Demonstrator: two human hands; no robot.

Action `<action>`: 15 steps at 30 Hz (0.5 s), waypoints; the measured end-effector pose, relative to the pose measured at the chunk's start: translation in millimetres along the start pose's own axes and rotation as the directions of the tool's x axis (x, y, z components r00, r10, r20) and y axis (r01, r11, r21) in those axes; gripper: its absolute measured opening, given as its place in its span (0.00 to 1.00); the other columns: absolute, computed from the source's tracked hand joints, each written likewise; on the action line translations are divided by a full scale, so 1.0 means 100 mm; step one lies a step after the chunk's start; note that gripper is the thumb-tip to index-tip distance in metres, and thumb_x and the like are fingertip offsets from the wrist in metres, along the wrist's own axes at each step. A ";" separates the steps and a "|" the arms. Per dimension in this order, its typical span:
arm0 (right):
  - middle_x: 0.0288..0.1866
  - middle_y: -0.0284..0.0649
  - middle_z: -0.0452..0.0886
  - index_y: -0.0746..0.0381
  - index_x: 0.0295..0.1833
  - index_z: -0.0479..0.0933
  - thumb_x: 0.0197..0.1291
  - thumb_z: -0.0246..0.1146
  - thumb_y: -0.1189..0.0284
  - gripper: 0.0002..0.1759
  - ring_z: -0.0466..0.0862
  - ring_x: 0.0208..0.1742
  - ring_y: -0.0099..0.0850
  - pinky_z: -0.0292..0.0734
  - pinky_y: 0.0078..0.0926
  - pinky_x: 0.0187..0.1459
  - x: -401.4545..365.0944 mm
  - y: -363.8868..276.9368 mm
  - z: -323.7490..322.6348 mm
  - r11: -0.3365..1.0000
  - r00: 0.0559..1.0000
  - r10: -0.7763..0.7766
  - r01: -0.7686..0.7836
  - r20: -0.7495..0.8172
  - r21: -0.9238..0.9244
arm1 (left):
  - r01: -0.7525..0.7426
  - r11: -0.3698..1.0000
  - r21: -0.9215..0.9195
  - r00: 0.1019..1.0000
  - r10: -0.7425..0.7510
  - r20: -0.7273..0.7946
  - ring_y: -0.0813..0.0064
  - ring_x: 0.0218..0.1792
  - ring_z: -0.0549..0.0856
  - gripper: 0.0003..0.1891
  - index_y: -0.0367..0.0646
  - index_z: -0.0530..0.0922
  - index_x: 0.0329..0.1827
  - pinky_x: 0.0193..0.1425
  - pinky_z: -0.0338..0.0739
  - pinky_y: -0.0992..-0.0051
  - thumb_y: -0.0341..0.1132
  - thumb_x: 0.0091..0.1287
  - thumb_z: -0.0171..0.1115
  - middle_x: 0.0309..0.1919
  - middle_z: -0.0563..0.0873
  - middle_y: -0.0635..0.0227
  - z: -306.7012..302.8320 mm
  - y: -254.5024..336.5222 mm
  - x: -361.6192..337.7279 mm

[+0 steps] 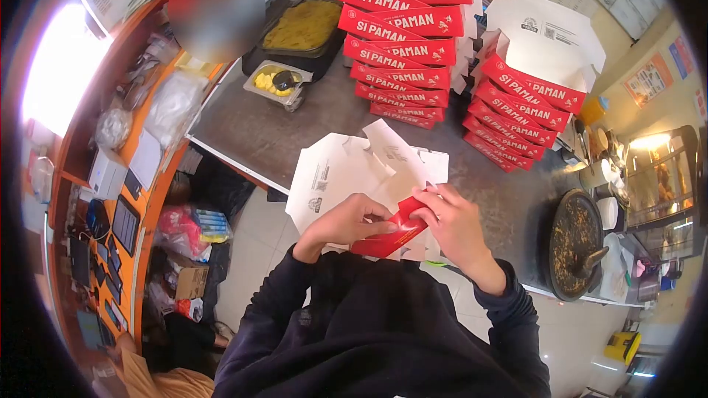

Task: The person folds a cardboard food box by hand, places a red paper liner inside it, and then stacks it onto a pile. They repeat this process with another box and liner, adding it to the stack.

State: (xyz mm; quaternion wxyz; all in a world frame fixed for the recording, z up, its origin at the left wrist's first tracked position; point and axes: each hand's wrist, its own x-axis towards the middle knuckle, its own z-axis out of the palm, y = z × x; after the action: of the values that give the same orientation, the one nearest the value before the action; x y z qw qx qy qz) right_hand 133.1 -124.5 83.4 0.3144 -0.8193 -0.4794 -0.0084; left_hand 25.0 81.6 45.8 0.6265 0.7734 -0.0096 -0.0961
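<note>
A partly folded cardboard food box (339,166), white inside and red outside, lies at the table's near edge against my body. My left hand (346,221) pinches the left part of its red side panel, thumb and fingers closed. The fingers of my right hand (453,225) are closed on the right end of that same panel, near a corner. The box's white lid flap spreads out to the left, with small print on it. Another white flap sticks up in the middle. My hands partly hide the folds along the red panel.
A tall stack of red boxes (402,51) stands ahead, with a second stack (516,118) to its right. Further left are a black tray of yellow food (302,26) and a small tub (276,81). A stone mortar (571,250) sits at right. Another person's sleeve (158,376) shows lower left.
</note>
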 end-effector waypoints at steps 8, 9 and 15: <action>0.42 0.40 0.84 0.54 0.49 0.88 0.55 0.75 0.68 0.15 0.88 0.35 0.40 0.82 0.35 0.34 0.01 0.05 -0.08 0.998 0.995 -0.025 0.030 0.097 -0.046 | -0.116 0.987 0.110 0.990 0.106 0.095 0.86 0.28 0.77 0.10 0.33 0.87 0.41 0.34 0.74 0.79 0.34 0.70 0.70 0.25 0.86 0.67 -0.13 0.07 0.10; 0.42 0.40 0.84 0.53 0.48 0.88 0.55 0.75 0.67 0.14 0.88 0.34 0.39 0.82 0.35 0.34 0.00 0.05 -0.08 0.999 0.997 -0.026 0.029 0.072 -0.035 | -0.130 0.980 0.149 0.988 0.116 0.104 0.86 0.27 0.76 0.10 0.34 0.87 0.41 0.33 0.73 0.78 0.35 0.70 0.70 0.24 0.85 0.67 -0.14 0.09 0.11; 0.42 0.35 0.83 0.53 0.46 0.86 0.57 0.73 0.65 0.11 0.88 0.32 0.35 0.82 0.32 0.27 -0.06 0.10 0.04 0.991 0.994 -0.112 0.113 0.015 -0.068 | -0.120 0.988 0.099 0.989 0.111 0.093 0.86 0.25 0.72 0.10 0.35 0.86 0.39 0.30 0.69 0.77 0.35 0.69 0.70 0.21 0.83 0.69 -0.15 0.08 0.13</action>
State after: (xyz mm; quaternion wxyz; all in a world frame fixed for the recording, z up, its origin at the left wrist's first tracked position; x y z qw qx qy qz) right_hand 136.7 -131.1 73.3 0.2823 -0.8013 -0.5261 -0.0380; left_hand 41.4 92.6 54.3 0.5888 0.7982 -0.0870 -0.0925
